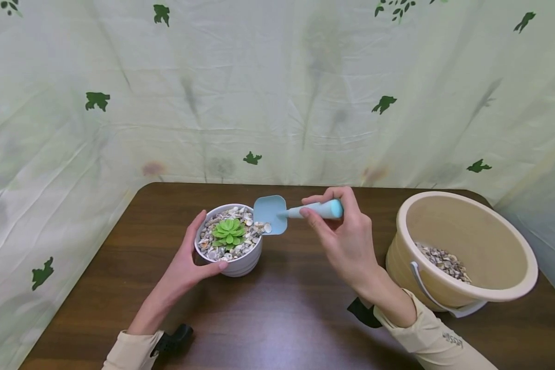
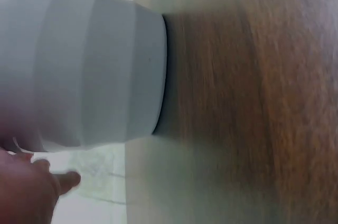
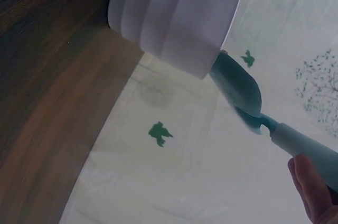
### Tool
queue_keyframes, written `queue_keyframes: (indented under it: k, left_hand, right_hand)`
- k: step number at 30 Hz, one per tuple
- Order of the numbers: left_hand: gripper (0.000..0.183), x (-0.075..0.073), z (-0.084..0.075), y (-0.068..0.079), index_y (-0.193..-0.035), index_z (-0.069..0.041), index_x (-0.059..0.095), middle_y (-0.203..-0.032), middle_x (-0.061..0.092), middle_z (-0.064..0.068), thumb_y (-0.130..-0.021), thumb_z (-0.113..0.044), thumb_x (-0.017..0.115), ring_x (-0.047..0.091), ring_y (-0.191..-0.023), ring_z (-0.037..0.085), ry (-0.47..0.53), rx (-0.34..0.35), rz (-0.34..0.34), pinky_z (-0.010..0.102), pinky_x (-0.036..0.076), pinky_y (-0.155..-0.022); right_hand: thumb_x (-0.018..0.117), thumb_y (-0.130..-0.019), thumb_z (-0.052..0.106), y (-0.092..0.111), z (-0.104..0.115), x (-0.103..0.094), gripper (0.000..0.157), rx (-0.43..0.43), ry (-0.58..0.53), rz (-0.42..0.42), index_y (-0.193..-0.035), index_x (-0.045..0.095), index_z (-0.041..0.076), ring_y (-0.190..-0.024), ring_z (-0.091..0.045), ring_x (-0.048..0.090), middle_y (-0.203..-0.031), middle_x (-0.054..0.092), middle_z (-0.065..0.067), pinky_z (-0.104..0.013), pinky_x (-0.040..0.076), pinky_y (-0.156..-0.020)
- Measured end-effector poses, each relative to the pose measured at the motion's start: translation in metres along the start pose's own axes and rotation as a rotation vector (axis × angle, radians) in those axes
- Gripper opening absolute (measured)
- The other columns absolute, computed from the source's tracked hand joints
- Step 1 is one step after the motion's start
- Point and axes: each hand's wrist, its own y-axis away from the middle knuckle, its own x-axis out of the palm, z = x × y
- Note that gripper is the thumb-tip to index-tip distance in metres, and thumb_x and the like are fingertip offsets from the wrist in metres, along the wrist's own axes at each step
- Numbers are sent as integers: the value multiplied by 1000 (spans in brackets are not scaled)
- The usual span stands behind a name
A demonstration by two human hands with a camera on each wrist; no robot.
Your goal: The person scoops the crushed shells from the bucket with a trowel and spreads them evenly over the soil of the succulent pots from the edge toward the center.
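Observation:
A white ribbed flowerpot (image 1: 246, 265) stands upright on the table, holding a green succulent (image 1: 229, 231) ringed by small shell-like pebbles (image 1: 211, 241). My left hand (image 1: 189, 264) grips the pot from its left side, thumb at the front and fingers round the back. Thumb and fingers of my right hand (image 1: 349, 239) pinch the handle of a light blue toy shovel (image 1: 269, 205). The shovel's blade meets the pot's right rim, and a few pebbles lie at its lower edge. In the right wrist view, the shovel (image 3: 240, 86) tilts down toward the pot (image 3: 179, 18).
A beige bucket (image 1: 402, 246) with a grey handle (image 1: 425, 288) stands at the table's right, with more pebbles (image 1: 444, 263) at its bottom. Behind the brown wooden table (image 1: 296, 308) hangs a pale curtain (image 1: 277, 103) with green leaf prints.

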Motion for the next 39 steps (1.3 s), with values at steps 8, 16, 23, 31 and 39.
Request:
queue_keyframes:
  k: [8,16,23,31,39]
  left_hand:
    - [104,-1,2,-1,-157,-23,13,-157,18,9,-78,-6,78,25,-139,26,113,47,-10,16,28,-102]
    - [109,1,1,0,-157,-27,13,-155,18,9,-74,-15,83,22,-138,28,-3,22,-60,58,19,-107]
    - [109,2,2,0,-158,-22,15,-151,21,10,-74,-19,84,25,-135,29,-66,13,-73,57,23,-105]
    - [104,2,3,0,-157,-23,14,-157,18,6,-77,-14,81,20,-141,27,29,4,-39,58,16,-109]
    - [109,0,1,-2,-157,-28,12,-159,15,8,-74,-11,81,18,-143,27,33,52,-49,58,15,-109]
  right_hand:
    - [76,-85,7,1,2,0,31,-5,5,3,-102,50,3,-86,-12,69,-104,73,1,-25,55,-71]
    - [77,-83,3,2,4,2,34,-54,16,-1,-101,49,1,-85,-12,69,-104,73,-1,-25,55,-69]
    - [78,-81,-2,4,5,5,36,-89,12,-2,-100,48,-1,-85,-13,70,-104,73,-5,-25,55,-67]
    - [78,-80,-4,4,6,6,36,-115,8,-3,-99,47,-2,-82,-16,71,-103,73,-8,-23,54,-66]
    - [79,-79,-3,4,8,5,37,-126,30,-8,-98,47,-2,-85,-17,71,-103,73,-7,-22,54,-67]
